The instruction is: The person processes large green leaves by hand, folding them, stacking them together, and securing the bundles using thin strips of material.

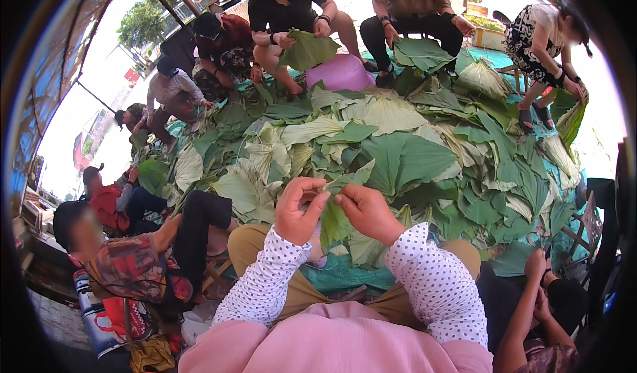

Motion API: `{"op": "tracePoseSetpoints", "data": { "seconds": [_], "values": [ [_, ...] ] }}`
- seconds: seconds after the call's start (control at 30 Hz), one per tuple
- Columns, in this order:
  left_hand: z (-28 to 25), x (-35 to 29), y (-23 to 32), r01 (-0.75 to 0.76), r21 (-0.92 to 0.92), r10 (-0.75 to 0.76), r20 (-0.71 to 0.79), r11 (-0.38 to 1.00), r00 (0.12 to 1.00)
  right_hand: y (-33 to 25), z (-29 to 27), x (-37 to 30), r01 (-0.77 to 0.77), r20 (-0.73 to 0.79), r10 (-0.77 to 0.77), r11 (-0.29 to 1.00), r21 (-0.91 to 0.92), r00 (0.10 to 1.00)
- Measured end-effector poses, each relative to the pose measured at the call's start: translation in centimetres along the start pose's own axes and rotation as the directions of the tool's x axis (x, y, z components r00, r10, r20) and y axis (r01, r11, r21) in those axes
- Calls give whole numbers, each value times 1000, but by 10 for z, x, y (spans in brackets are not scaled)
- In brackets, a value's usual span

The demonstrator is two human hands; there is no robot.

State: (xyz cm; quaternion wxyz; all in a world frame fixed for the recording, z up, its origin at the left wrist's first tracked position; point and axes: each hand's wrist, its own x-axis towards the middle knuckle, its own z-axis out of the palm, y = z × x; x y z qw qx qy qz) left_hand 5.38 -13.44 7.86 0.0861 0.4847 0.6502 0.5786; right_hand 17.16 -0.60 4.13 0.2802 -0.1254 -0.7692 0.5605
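Over the near edge of a broad heap of lotus leaves (388,118), my two hands are held close together. With thumb and fingers curled in, my left hand (300,212) pinches a green lotus leaf (337,227) near its tip or stem end. My right hand (369,212), thumb against the forefinger, grips the same leaf just to the right. Part of this leaf rises behind my fingers and part hangs below them. The exact spot under my fingertips is too small to make out. Beyond them lies a wide, darker green leaf (406,161).
Teal sheeting (358,279) shows under the heap. Several people sit or bend around it, some with leaves in their hands. A purple plastic tub (340,72) stands at the far side. Bags (126,320) lie at the lower left, and a person's arms (534,300) reach in at the lower right.
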Motion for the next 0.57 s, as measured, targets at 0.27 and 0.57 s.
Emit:
{"op": "tracePoseSetpoints", "data": {
  "seconds": [0.27, 0.57],
  "values": [
    [9, -1, 1, -21, 63, 20, 19, 998, 1000, 2, -2, -2, -16, 16, 15, 999, 39, 1000],
    [12, -1, 9, -26, 24, 25, 52, 999, 998, 8, -1, -2, -113, 70, 104, 984, 139, 992]
  ]
}}
